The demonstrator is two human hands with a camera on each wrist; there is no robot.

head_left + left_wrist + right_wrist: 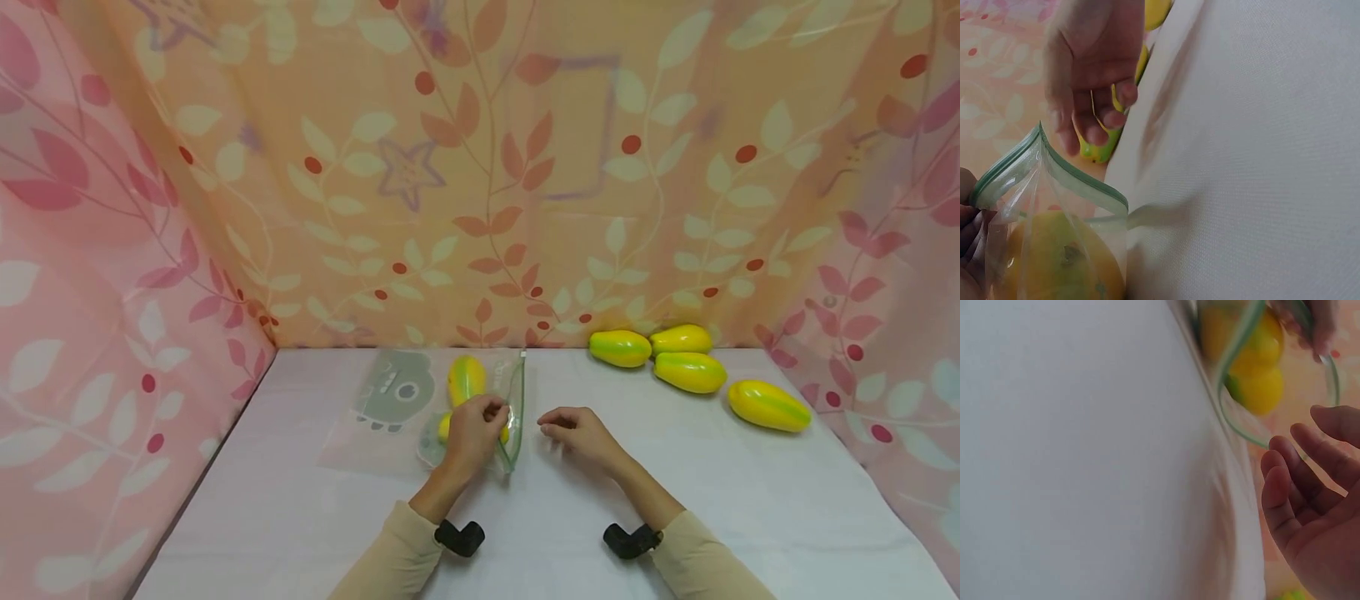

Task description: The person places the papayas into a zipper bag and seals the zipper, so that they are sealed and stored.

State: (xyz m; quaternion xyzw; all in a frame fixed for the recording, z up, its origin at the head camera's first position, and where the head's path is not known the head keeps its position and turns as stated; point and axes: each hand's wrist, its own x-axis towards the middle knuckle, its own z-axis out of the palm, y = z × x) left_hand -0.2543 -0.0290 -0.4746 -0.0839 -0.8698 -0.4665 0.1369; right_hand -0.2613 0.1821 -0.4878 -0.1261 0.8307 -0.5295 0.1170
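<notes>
A clear zip bag (397, 392) with a green zip edge and a grey cartoon print lies on the white table, its mouth facing right. Inside it are yellow-green papayas: one papaya (467, 377) points away from me, and another papaya (444, 427) is partly covered by my left hand (472, 433). That hand pinches the bag near its mouth, and the left wrist view shows the green zip (1085, 181) spread apart above a papaya (1060, 262). To the right of the mouth, my right hand (588, 437) hovers with relaxed, slightly bent fingers and nothing in them.
At the back right, three papayas (690, 372) lie close together. A separate papaya (770, 406) sits nearer the table's right edge. Patterned curtains (480, 167) enclose the table (600, 533) at the back and both sides. Each wrist carries a black camera (632, 542).
</notes>
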